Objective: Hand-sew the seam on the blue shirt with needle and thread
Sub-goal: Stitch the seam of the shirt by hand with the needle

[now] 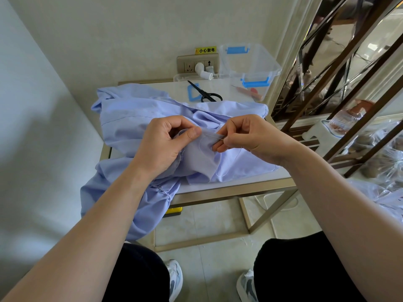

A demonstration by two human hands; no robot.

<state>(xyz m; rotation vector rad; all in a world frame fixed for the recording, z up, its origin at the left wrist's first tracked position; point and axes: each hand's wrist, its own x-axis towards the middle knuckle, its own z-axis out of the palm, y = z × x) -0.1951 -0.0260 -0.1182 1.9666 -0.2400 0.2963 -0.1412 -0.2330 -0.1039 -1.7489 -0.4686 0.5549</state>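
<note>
Two grips meet over the shirt [130,127], which lies heaped on the desk [239,182] and spills off its front edge. Our left grip [165,142] pinches a fold. Our right grip [246,136] is clamped on the needle [214,136], which points toward the left thumb, so we judge a hard push could prick us. The slack thread [239,151] might snag. The seam and the needle tip are hard to make out.
</note>
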